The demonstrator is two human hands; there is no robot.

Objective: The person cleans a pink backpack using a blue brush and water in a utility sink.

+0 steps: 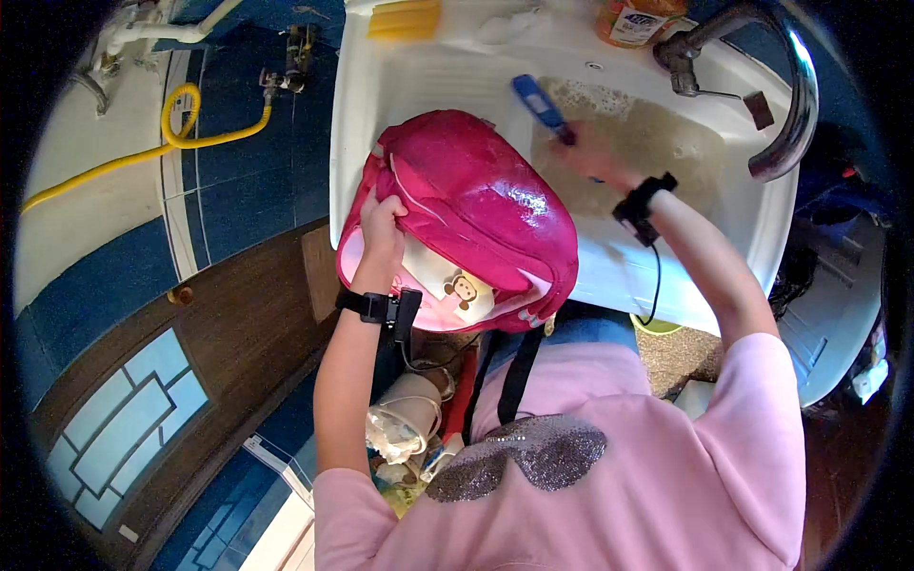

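Hands work at a white glazed sink (381, 105), seen from above. The left hand (381, 228) grips the edge of a glossy, wet, magenta backpack (486, 209), rounded like a dome, which rests on the sink's front rim; a paler pink panel with a small cartoon monkey shows below. The right hand (586, 147) is closed around a blue plastic brush (538, 105), held over murky, foamy water in the basin. Both wrists wear black straps. A curved chrome tap (790, 95) arches at the right. A ribbed yellow sponge (405, 19) lies on the back ledge. A yellow hose (181, 124) loops over blue tiles at the left.
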